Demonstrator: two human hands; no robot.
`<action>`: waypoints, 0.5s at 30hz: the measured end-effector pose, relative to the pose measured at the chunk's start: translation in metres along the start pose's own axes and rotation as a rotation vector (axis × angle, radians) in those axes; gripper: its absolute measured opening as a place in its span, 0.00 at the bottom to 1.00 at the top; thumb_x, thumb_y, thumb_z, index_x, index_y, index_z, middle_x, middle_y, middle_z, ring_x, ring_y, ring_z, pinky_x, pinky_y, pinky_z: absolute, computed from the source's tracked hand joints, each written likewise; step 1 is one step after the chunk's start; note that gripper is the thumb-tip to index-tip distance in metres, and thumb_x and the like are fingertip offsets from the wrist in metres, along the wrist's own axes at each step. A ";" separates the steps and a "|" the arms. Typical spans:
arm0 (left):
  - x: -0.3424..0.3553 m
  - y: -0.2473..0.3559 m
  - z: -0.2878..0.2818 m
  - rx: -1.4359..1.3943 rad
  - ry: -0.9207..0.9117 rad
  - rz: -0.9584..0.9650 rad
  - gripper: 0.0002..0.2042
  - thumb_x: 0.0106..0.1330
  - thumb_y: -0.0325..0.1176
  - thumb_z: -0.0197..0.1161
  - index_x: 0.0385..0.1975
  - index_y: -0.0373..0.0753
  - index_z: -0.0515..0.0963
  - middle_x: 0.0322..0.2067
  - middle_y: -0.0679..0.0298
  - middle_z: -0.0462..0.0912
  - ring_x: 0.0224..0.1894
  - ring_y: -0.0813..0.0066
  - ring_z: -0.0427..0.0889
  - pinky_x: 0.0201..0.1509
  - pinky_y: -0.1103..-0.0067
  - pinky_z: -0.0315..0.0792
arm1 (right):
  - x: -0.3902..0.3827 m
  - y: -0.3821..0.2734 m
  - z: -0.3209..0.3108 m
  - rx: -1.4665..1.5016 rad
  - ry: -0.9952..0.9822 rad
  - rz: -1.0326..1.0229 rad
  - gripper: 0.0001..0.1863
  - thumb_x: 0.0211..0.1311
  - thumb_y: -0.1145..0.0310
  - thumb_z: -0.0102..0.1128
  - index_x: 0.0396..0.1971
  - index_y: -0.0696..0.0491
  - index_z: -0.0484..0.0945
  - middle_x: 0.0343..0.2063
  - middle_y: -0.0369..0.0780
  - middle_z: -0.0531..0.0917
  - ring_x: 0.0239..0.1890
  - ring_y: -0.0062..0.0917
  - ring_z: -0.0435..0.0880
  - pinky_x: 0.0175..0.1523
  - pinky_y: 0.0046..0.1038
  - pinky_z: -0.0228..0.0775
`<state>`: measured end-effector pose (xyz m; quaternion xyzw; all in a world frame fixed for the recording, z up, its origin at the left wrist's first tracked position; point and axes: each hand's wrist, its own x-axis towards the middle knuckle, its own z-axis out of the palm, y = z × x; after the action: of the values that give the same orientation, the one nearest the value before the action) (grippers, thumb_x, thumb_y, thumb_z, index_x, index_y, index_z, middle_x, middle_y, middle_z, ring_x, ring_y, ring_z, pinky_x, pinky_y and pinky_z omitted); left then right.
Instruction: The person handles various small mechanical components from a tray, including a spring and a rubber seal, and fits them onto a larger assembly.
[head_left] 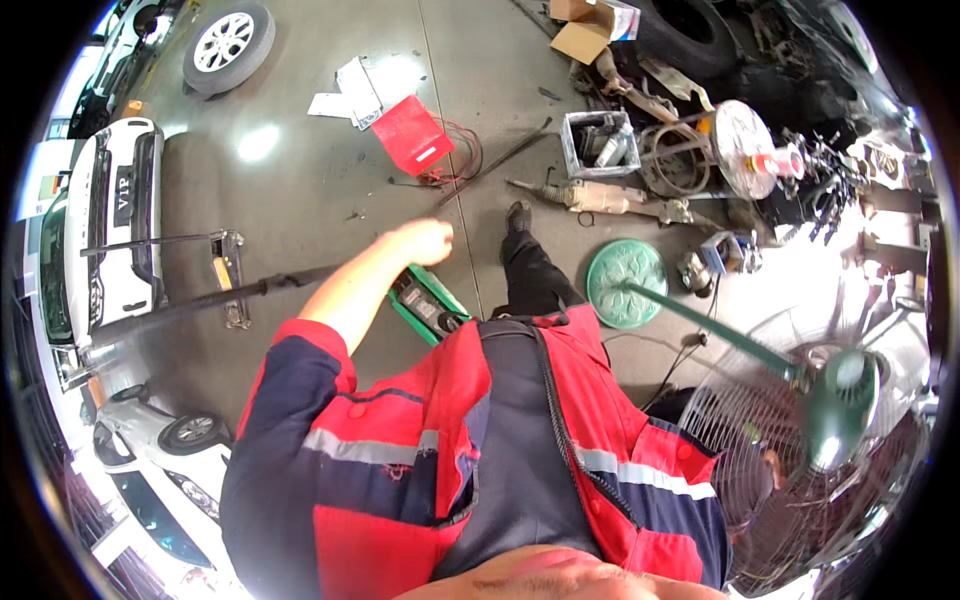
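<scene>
My left hand (418, 242) reaches out ahead at the end of a bare forearm, its fingers curled closed. Whatever is inside the fingers, if anything, is hidden. Just below it stands a green and black box-shaped device (430, 305), partly covered by my forearm and jacket. A long dark bar (215, 298) runs from the left toward my forearm; whether it touches the arm I cannot tell. Beyond the hand, thin dark strips (497, 163) lie on the floor beside a red box (412, 136) with cables. My right sleeve shows, but my right hand does not.
A large green-based fan (840, 400) stands close on my right. Ahead right are an exhaust part (605, 197), a grey bin (600, 143) of parts and an open carton (583, 35). A wheel (230, 48) lies far left; a white car (125, 215) stands left.
</scene>
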<state>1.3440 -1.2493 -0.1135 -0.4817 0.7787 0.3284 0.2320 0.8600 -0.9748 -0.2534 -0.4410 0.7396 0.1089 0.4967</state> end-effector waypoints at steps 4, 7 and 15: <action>0.034 -0.064 -0.083 -0.439 0.425 -0.078 0.11 0.67 0.35 0.53 0.41 0.34 0.75 0.38 0.48 0.80 0.43 0.52 0.80 0.47 0.66 0.74 | 0.056 -0.064 -0.041 -0.122 -0.069 -0.005 0.17 0.60 0.62 0.47 0.38 0.55 0.82 0.36 0.52 0.84 0.43 0.45 0.83 0.50 0.42 0.75; 0.030 -0.121 -0.089 -0.603 0.552 -0.126 0.11 0.64 0.37 0.56 0.37 0.35 0.74 0.32 0.48 0.80 0.38 0.50 0.80 0.42 0.65 0.73 | 0.096 -0.131 -0.090 -0.265 -0.091 -0.048 0.17 0.60 0.62 0.46 0.38 0.55 0.82 0.36 0.52 0.84 0.44 0.45 0.83 0.50 0.42 0.75; -0.035 -0.240 0.002 -0.530 0.056 -0.779 0.13 0.63 0.35 0.49 0.38 0.36 0.79 0.39 0.43 0.81 0.46 0.43 0.79 0.48 0.60 0.73 | 0.299 -0.389 -0.393 -0.979 0.257 -0.570 0.13 0.61 0.68 0.46 0.31 0.57 0.80 0.33 0.50 0.83 0.37 0.40 0.84 0.42 0.38 0.76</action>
<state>1.5756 -1.3036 -0.1597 -0.7893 0.4351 0.3912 0.1859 0.8695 -1.6014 -0.2040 -0.8107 0.5095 0.2457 0.1507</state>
